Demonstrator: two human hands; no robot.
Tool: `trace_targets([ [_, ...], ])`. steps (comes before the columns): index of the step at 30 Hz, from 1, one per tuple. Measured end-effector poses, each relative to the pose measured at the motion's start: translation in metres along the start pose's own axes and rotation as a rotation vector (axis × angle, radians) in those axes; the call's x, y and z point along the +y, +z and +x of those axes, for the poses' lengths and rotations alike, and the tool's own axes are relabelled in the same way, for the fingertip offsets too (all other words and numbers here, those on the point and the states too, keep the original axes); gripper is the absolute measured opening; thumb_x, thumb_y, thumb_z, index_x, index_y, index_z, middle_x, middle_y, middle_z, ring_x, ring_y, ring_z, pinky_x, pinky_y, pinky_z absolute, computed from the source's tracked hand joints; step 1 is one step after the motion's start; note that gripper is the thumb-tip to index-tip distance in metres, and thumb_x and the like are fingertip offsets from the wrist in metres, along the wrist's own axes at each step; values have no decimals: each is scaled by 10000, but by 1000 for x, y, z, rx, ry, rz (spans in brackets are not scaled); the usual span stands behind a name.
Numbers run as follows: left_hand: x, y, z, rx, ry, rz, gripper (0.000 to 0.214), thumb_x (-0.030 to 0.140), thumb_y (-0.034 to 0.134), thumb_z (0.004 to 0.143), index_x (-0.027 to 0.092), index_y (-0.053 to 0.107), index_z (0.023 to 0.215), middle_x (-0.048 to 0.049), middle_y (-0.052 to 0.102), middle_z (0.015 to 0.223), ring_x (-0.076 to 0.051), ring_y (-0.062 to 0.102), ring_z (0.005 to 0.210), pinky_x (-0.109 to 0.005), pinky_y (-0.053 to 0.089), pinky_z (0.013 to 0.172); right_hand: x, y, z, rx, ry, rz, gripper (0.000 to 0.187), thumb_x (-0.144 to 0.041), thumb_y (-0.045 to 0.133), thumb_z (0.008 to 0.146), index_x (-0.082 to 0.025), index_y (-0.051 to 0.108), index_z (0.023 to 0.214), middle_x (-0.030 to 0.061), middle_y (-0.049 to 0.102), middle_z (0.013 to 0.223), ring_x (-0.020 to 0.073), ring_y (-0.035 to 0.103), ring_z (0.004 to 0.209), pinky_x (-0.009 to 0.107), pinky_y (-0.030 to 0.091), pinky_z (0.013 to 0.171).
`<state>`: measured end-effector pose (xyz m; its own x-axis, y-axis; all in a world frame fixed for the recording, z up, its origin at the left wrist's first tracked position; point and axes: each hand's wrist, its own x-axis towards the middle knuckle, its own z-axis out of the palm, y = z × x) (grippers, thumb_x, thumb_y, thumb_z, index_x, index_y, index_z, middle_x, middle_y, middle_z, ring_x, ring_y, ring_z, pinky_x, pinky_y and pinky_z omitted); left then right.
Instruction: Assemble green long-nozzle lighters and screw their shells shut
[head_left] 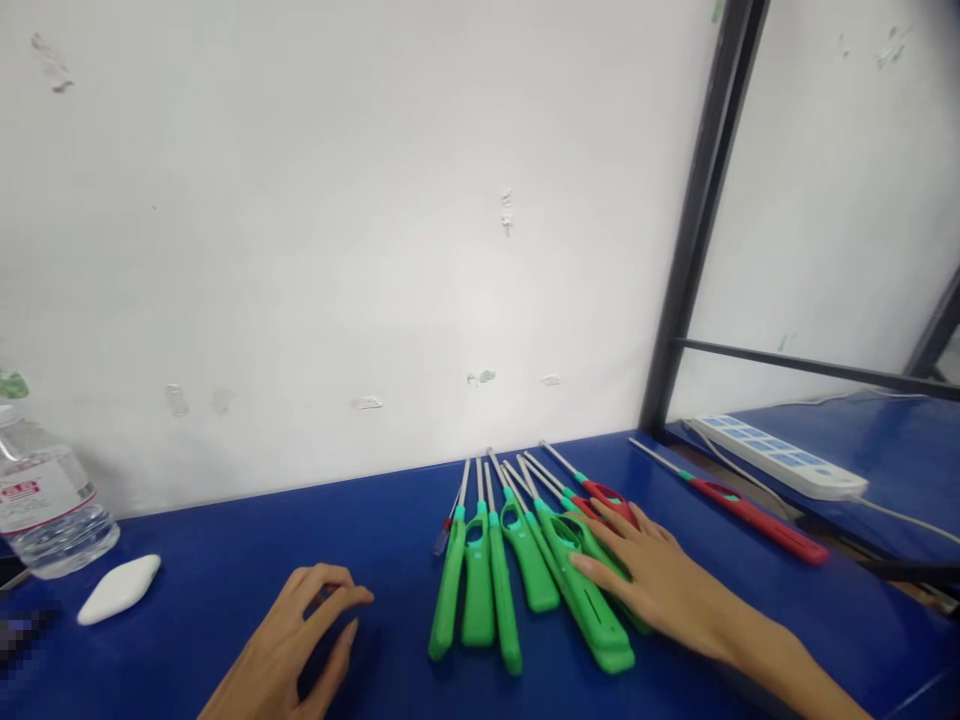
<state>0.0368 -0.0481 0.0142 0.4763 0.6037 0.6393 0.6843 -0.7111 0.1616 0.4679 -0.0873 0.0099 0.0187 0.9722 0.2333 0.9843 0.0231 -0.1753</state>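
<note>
Several green long-nosed gas lighters [478, 595] lie in a loose fan on the blue tabletop, metal tips toward the wall. My right hand [645, 575] rests on the right side of the fan, fingers stretched out. Its thumb touches a green lighter [592, 610], and its fingers partly cover red-handled lighters [604, 492] beneath. Left of the fan, my left hand [304, 635] hovers over or rests on the table, fingers loosely bent and apart, holding nothing. Beside the leftmost green lighter lies a small thin-shafted tool [441, 540] with a bluish see-through handle, partly hidden.
A single red lighter [757, 518] lies apart at the right, near a white power strip [780, 455] with a cable. A dark metal post [690, 250] rises there. At the left are a water bottle [49, 500] and a white rounded case [120, 590]. A white wall [337, 250] stands behind.
</note>
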Motion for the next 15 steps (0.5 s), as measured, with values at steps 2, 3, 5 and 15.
trace_targets([
  [2,0,0,-1,-18,22,25,275,254,561,1000,307,641,1257,-65,678,1177,-230,696,1081,-313,623,923,-8,3,2,-28,-9,16,644,-730,409,992,-389,525,1526,64,474,1621,433,372,1501,675,369,1143],
  [3,1,0,-3,-22,45,41,308,255,563,994,310,633,1289,-72,680,1207,-236,699,1101,-319,626,932,-11,3,4,-30,-4,18,647,-724,395,1000,-367,540,1520,83,486,1612,437,383,1495,695,356,1142],
  [5,5,-2,-6,-23,101,77,398,258,568,976,320,606,1368,-83,676,1297,-261,697,1161,-350,626,967,-15,2,8,-23,7,16,644,-703,376,1016,-332,567,1506,114,515,1588,444,405,1481,728,337,1137],
  [15,55,28,31,-255,463,128,767,595,614,982,267,358,1626,-162,467,1604,-396,498,1435,-505,540,1078,-45,-29,-3,-92,-348,159,545,-557,426,1070,-403,394,1591,-5,388,1660,310,258,1562,616,227,1252],
])
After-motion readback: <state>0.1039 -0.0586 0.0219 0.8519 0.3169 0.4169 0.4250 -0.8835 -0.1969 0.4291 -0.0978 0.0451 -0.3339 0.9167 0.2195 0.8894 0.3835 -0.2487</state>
